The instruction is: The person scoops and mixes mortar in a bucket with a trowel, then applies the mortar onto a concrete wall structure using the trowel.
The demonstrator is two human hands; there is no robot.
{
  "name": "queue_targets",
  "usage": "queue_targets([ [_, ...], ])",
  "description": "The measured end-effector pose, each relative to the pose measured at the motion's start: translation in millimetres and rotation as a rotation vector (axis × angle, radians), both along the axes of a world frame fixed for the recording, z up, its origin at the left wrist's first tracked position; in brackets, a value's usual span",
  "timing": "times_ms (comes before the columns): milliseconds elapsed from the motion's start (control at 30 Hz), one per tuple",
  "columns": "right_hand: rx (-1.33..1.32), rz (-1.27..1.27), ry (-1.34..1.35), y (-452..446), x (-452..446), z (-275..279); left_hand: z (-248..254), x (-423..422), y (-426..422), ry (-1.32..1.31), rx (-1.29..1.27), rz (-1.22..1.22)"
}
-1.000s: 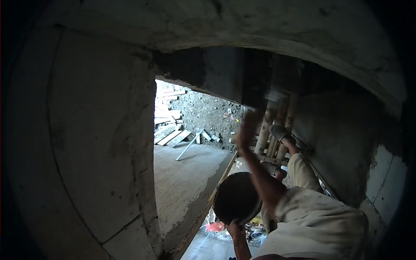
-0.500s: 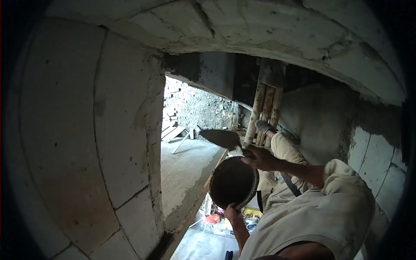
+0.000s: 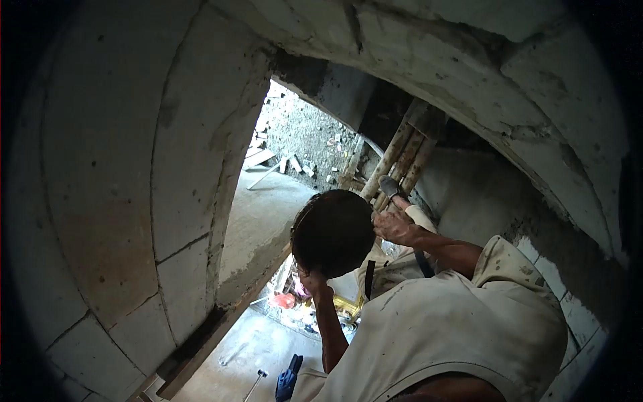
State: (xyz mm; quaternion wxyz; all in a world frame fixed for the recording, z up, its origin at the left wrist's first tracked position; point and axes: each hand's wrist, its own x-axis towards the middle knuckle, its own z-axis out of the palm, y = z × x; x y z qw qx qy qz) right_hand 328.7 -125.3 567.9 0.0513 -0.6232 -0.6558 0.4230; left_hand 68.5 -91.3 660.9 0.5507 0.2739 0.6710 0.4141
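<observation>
A round dark pan (image 3: 333,233) is held up in front of my body, its inside in deep shade. My left hand (image 3: 313,280) grips its lower edge. At the pan's right rim, my right hand (image 3: 395,228) is closed round the trowel's handle; the blade cannot be made out against the dark pan.
A block wall (image 3: 114,187) stands at the left, with pale blocks overhead. Wooden poles (image 3: 395,161) lie beyond my foot (image 3: 390,186). Below are a concrete floor (image 3: 268,201), a red bag (image 3: 283,300), a yellow tray (image 3: 348,306) and a dark blue object (image 3: 289,378).
The trowel blade, clearly seen left of my right hand half a second ago, has dropped out of clear sight at the pan. The pan has moved up and left in view, and the view has tilted.
</observation>
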Motion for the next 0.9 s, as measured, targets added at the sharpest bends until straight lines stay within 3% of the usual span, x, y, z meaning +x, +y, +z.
queue_targets([
  [33,0.046,0.029,0.024,6.6,4.7,0.4,2.0,6.7,9.3,-0.041,-0.020,-0.026],
  [100,-0.340,-0.047,0.132,35.1,16.7,57.2,-23.5,-11.3,16.7,-0.013,-0.062,-0.074],
  [133,-0.309,-0.045,0.200,30.2,17.8,44.6,-25.0,-13.9,22.0,-0.039,-0.074,-0.128],
  [167,-0.215,0.068,0.282,15.4,10.6,-10.2,-25.9,-16.7,26.6,-0.062,-0.085,-0.181],
  [233,-0.261,-0.240,0.404,11.9,34.2,60.9,-28.5,-17.6,39.1,-0.055,-0.096,-0.197],
  [267,-0.247,-0.249,0.399,9.0,36.4,69.6,-27.2,-16.3,44.6,-0.080,-0.166,-0.198],
  [333,-0.343,-0.332,0.347,-1.9,30.0,81.1,-20.7,-9.1,53.0,-0.154,-0.193,-0.212],
  [500,-0.300,-0.490,0.391,-12.3,-8.9,110.7,-2.1,0.9,72.8,-0.107,-0.245,-0.239],
  [567,-0.240,-0.520,0.437,-13.5,-25.6,105.6,-8.1,-3.5,84.8,-0.218,-0.102,-0.254],
  [600,-0.169,-0.545,0.395,-17.5,-37.6,101.6,-36.6,-35.2,91.8,-0.304,-0.119,-0.378],
  [633,-0.164,-0.551,0.398,-20.3,-44.1,103.9,-30.6,-36.4,92.1,-0.302,-0.116,-0.386],
  [733,-0.050,-0.605,0.554,-13.5,-55.9,113.9,-18.2,-38.6,103.9,-0.265,-0.123,-0.264],
  [800,-0.219,-0.771,0.848,-12.5,-59.6,141.0,-3.6,-39.4,104.4,-0.235,-0.104,-0.248],
  [833,-0.212,-0.775,0.849,-12.4,-59.6,151.7,1.2,-38.3,103.3,-0.213,-0.092,-0.223],
  [900,-0.317,-1.068,1.305,-6.0,-58.6,164.8,-18.9,-62.8,106.2,-0.241,-0.089,-0.227],
])
